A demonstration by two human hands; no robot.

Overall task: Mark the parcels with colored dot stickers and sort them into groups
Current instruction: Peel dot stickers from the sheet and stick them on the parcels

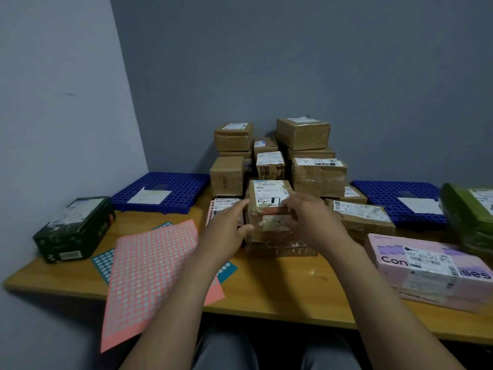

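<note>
A brown parcel [269, 194] with a white label stands on top of a taped parcel at the table's middle. My left hand [226, 222] lies against its left side with fairly straight fingers, thumb on the front face. My right hand [312, 217] grips its right front edge with curled fingers. A pink sheet of dot stickers [152, 271] lies at the front left and hangs over the table edge. It covers a teal sticker sheet [104, 263]. Behind the parcel, several brown parcels [304, 134] are stacked against the wall.
Two blue perforated trays, each with a white paper, lie on the table, one at the left [160, 190] and one at the right [400, 198]. A black box [72, 228] sits far left. A pink box [426, 268] and a green parcel [469, 209] sit right.
</note>
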